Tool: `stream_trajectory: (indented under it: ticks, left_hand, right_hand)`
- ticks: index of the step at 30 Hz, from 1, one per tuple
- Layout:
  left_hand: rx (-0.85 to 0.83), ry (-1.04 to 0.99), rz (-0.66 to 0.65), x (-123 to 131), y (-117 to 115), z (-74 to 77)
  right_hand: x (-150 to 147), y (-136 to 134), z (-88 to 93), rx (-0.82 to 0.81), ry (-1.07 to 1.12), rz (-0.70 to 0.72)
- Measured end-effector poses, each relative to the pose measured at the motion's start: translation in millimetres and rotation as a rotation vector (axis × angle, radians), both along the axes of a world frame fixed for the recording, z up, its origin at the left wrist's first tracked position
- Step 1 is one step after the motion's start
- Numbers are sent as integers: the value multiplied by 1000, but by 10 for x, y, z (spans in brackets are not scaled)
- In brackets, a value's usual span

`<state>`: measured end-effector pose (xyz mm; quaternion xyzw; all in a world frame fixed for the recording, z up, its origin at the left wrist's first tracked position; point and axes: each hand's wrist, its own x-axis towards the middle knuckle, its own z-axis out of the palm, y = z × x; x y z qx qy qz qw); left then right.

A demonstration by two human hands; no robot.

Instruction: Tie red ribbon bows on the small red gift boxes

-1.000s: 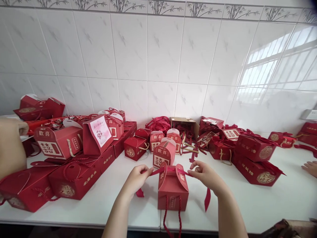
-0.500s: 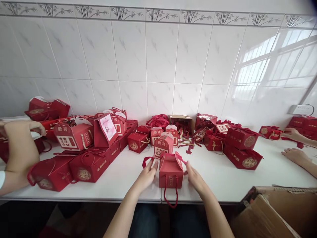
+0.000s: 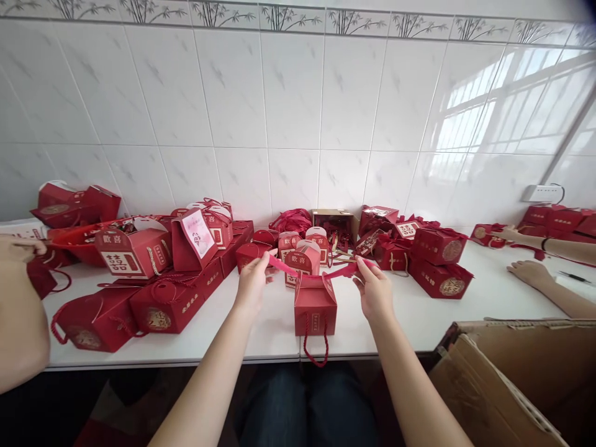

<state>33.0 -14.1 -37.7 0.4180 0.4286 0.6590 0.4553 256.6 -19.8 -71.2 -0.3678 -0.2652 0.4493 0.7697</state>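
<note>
A small red gift box stands upright near the table's front edge, its dark red rope handle hanging down the front. A red ribbon passes through the top of this box and comes out on both sides. My left hand pinches the ribbon's left end, above and left of the box. The opposite end is gripped by my right hand, at about the same height on the right. Neither hand touches the box. Right behind it stands a similar red box with a rounded white-edged top.
Stacked red boxes fill the left; more red boxes stand right. At the back are a ribbon bundle and a cardboard box of red pieces. A large carton is front right. Co-workers' arms reach in at both sides.
Both my hands have risen and moved apart, drawing the ribbon out to either side above the box. The view has shifted slightly. The left co-worker's arm has moved left.
</note>
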Motion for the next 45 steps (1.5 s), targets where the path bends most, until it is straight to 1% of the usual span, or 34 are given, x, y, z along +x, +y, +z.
stream_trajectory:
  ticks: [2, 5, 7, 9, 12, 14, 19, 23, 25, 29, 32, 35, 37, 38, 42, 43, 45]
  left_hand:
    - [83, 143, 43, -12, 12, 143]
    - [172, 331, 84, 12, 15, 401]
    - [226, 405, 98, 52, 18, 565]
    - [264, 410, 101, 106, 29, 696]
    - [327, 370, 81, 194, 55, 823]
    - [351, 353, 49, 249, 67, 872]
    - [321, 299, -74, 336, 33, 938]
    - [321, 284, -90, 329, -48, 959]
    - [324, 262, -98, 311, -77, 960]
    - [322, 194, -153, 287, -81, 950]
    - [320, 160, -188, 294, -65, 934]
    - [345, 188, -235, 316, -68, 920]
    - [334, 236, -266, 331, -83, 914]
    - [318, 263, -271, 337, -92, 912]
    - [293, 406, -262, 355, -123, 887]
    - [301, 441, -268, 357, -125, 873]
    - [314, 472, -293, 355, -125, 835]
  right_hand:
    - [4, 33, 166, 67, -202, -47]
    - [19, 111, 445, 140, -544, -86]
    - [21, 164, 632, 194, -728, -109]
    - [12, 203, 790, 244, -871, -143]
    - [-22, 217, 943, 309, -989, -163]
    - [-50, 197, 998, 355, -932, -98]
    - [-99, 110, 1089, 352, -625, 177]
    - [-99, 96, 1119, 359, -406, 342]
    - [-94, 110, 1113, 380, -355, 398]
    - [-114, 138, 1101, 385, -300, 432]
    - [-179, 128, 1124, 349, -302, 440]
    - [-270, 88, 1170, 274, -480, 371]
    - [-321, 50, 1198, 250, -594, 361]
    - [-339, 30, 1209, 259, -614, 392]
    - [-356, -39, 1212, 380, -577, 645]
    - [-352, -46, 1201, 402, -562, 683]
    - [-338, -42, 1164, 420, -529, 702]
